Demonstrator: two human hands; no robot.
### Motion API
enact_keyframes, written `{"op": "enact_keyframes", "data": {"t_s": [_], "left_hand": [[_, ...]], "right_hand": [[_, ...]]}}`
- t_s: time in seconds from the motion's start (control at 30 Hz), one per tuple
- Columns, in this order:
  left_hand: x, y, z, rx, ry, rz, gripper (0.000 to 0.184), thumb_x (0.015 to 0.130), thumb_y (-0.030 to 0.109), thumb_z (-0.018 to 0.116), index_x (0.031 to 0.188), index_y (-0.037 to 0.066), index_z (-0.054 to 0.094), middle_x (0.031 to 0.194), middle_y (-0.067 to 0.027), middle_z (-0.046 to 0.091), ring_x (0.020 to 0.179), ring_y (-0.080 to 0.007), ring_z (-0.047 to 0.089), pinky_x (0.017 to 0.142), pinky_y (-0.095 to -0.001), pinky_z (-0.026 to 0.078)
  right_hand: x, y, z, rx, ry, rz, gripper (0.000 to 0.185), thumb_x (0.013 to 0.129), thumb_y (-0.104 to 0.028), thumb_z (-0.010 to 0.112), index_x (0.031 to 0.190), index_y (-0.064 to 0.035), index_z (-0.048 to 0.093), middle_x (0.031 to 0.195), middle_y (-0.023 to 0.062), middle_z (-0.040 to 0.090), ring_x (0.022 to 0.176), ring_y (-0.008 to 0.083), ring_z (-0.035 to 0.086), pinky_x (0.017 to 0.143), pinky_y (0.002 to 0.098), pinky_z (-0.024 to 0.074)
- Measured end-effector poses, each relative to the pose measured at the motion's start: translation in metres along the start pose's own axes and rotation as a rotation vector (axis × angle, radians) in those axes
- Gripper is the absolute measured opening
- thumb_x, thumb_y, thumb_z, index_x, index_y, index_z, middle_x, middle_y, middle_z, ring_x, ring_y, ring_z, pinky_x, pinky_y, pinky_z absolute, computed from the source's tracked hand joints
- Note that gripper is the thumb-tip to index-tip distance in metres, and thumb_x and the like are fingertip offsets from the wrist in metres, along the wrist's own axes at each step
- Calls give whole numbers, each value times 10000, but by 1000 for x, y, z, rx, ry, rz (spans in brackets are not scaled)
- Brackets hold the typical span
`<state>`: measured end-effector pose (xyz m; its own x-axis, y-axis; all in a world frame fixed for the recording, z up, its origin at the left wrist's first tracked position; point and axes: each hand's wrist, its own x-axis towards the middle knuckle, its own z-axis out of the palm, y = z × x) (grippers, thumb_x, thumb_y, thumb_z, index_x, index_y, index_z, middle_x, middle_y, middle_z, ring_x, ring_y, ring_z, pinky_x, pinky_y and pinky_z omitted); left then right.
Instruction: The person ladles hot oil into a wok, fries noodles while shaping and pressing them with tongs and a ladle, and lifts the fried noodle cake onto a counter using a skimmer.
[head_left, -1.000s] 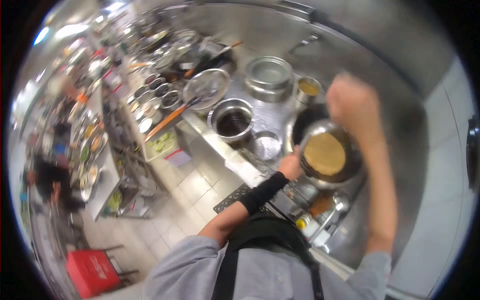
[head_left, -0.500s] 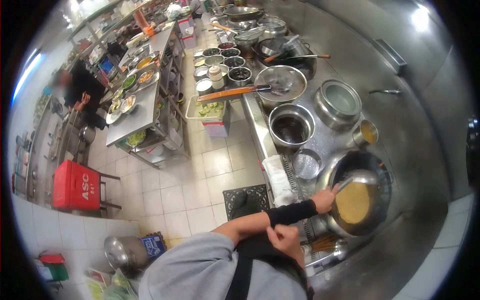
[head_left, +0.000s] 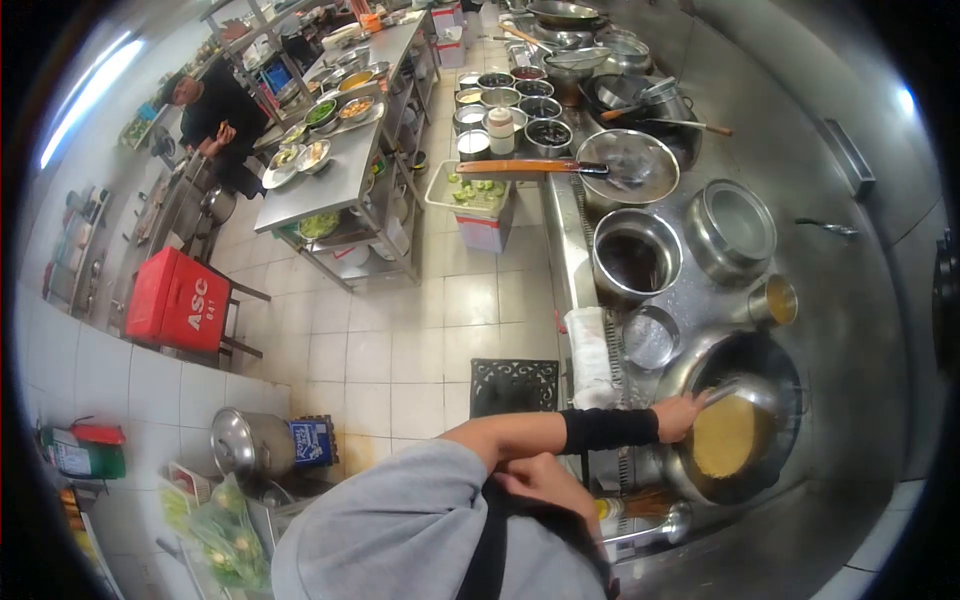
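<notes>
My left hand (head_left: 680, 416), below a black wristband, is closed around the handle of a metal ladle (head_left: 752, 388). The ladle's bowl is inside a dark wok (head_left: 778, 468) on the range. Flat in the wok lies a yellow, omelette-like round (head_left: 724, 440), close below the ladle. My right hand (head_left: 545, 482) is bent in front of my body, against or just under my left forearm. Its fingertips are hidden there, and I see nothing held in it. Near the wok's front rim, another ladle (head_left: 676, 522) lies beside a bundle of thin brown sticks (head_left: 645, 503).
Along the range are a shallow pan (head_left: 652, 337), a pot of dark liquid (head_left: 636, 262), a lidded pot (head_left: 738, 222), a cup (head_left: 775, 300) and a white cloth (head_left: 592, 350). A wok's wooden handle (head_left: 525, 167) juts over the aisle. Another person (head_left: 225, 115) stands beyond the prep table (head_left: 335, 180).
The view has shifted, so the range appears further right. My right hand, a visible fist before, has moved in under my left forearm. My left hand keeps hold of the ladle in the wok.
</notes>
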<state>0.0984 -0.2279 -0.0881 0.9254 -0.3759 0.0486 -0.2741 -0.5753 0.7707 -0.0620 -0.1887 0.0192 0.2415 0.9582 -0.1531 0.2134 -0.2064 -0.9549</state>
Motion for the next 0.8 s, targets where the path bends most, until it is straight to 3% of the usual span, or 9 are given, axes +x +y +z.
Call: {"op": "enact_keyframes", "data": {"t_s": [0.03,0.07,0.27,0.37,0.47,0.57,0.6,0.7,0.8], "left_hand": [[1,-3,2,2,13,0,879,720,-8,617,1490,-141,216,1108,-386,569,932,-492,648,820,-509,541],[-1,-4,0,5,0,-20,879,720,-3,618,1490,-140,217,1102,-384,574,937,-492,647,823,-509,541],[13,-14,8,35,-76,6,908,736,29,639,1515,-101,190,1099,-358,602,992,-487,639,854,-523,532],[10,-16,1,96,-80,7,871,747,42,631,1502,-104,222,1117,-358,606,983,-489,644,859,-522,536],[15,-24,4,101,-73,45,900,740,43,642,1516,-95,207,1113,-353,600,969,-483,644,861,-516,535],[13,-15,-11,82,-65,64,821,775,47,614,1498,-91,251,1042,-347,612,952,-503,639,845,-539,525],[15,-20,-10,83,-69,77,820,777,47,612,1499,-92,248,1040,-348,611,948,-504,638,847,-539,522],[22,-24,-12,105,-65,103,827,776,40,612,1501,-96,239,1030,-347,608,927,-504,634,851,-539,515],[19,-29,-12,74,-23,86,812,742,25,594,1504,-37,319,1022,-326,604,928,-501,623,852,-542,506]], "right_hand": [[-5,6,-2,127,44,-9,315,945,-222,672,748,22,648,570,137,556,493,159,472,513,358,409],[-11,-1,-5,194,153,28,324,945,-184,682,710,27,610,537,88,475,538,81,394,494,332,367],[-21,16,-7,184,160,36,369,975,-210,657,696,8,557,566,40,397,575,50,381,507,310,337],[-36,7,-15,151,259,144,362,968,-231,659,717,16,577,570,71,426,564,73,397,518,316,355],[-80,2,-10,174,748,256,363,935,-224,674,694,31,578,570,157,505,528,141,437,534,362,395],[-140,73,42,207,1291,569,313,938,-210,675,728,21,653,606,120,601,560,148,553,539,333,422],[-163,96,70,-38,1387,713,299,936,-210,675,751,24,662,626,127,619,574,168,571,553,336,441],[-203,144,142,130,1700,948,194,948,-175,650,979,16,665,804,134,666,668,201,622,595,339,490],[-187,135,137,-67,1865,784,206,956,-155,636,1088,3,646,961,157,652,792,204,645,624,340,517]]}}
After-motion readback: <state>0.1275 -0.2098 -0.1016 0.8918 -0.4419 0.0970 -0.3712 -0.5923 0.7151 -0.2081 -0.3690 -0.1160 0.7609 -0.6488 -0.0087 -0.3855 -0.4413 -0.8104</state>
